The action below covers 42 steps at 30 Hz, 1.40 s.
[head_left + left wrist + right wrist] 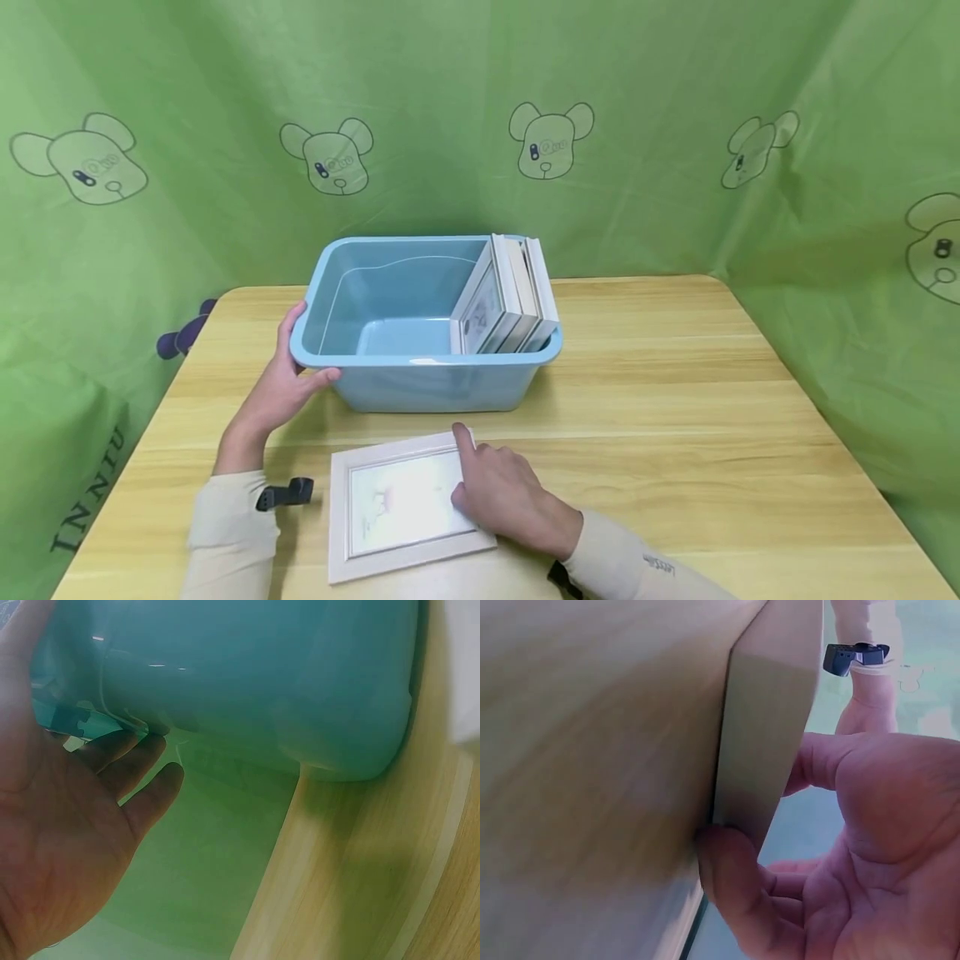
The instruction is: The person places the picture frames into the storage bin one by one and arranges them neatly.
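Observation:
A white picture frame (pixel 339 517) lies face up on the wooden table, a pale drawing behind its shiny pane. My right hand (pixel 510 500) grips its right side, with the index finger at the far right corner and the thumb over the face. In the right wrist view that finger bends against the edge of the frame (pixel 761 727). Farther back stands a light blue plastic basin (pixel 435 387). At its left front corner rests my left hand (pixel 279 393), thumb along the front, extended fingers (pixel 154 799) against the outer side under the rim.
Several white picture frames (pixel 483 308) lean upright side by side at the basin's right end. The wooden tabletop (pixel 675 433) runs out to both sides. Green fabric (pixel 442 75) with printed bear heads hangs behind and beside the table.

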Each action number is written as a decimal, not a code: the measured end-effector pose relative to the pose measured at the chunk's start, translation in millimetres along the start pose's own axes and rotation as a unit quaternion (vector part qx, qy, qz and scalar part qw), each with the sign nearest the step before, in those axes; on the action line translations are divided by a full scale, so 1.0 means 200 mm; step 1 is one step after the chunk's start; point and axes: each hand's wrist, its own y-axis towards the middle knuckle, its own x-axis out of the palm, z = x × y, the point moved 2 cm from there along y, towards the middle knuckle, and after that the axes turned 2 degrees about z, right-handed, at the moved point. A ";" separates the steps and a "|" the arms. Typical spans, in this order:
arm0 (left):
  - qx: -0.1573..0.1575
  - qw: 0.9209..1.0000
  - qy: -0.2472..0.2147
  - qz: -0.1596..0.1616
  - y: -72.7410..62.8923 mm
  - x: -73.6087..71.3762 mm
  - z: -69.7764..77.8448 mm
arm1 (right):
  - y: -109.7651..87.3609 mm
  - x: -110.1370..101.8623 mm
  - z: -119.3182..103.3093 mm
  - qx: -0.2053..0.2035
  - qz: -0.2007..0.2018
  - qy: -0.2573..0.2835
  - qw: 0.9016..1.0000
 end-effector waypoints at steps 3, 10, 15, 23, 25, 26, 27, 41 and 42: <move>0.000 1.000 0.004 0.000 0.00 0.00 0.00 | 0.00 0.00 0.01 -0.002 0.029 0.007 1.000; 0.002 1.000 0.004 0.001 0.00 0.00 0.00 | -0.01 -0.01 0.04 0.002 0.057 0.034 0.998; 0.003 1.000 0.004 0.000 0.00 0.00 0.00 | -0.01 -0.02 0.06 0.029 0.017 0.076 0.997; 0.007 1.000 0.004 -0.002 0.00 0.00 0.00 | -0.02 -0.04 0.12 0.059 -0.032 0.158 0.985; 0.008 1.000 0.003 -0.001 0.00 0.00 0.00 | -0.02 -0.06 0.13 0.061 -0.031 0.168 0.983; 0.008 1.000 0.003 -0.001 0.00 0.00 0.00 | -0.02 -0.06 0.14 0.063 -0.033 0.170 0.983; 0.008 1.000 0.003 0.000 0.00 0.00 0.00 | -0.01 -0.07 0.14 0.063 -0.036 0.171 0.983; 0.002 1.000 0.006 0.000 0.00 -0.01 0.01 | -0.03 -0.20 0.13 0.020 -0.048 0.360 0.932; 0.002 1.000 0.007 0.000 0.00 -0.01 0.01 | -0.03 -0.21 0.13 0.017 -0.045 0.365 0.930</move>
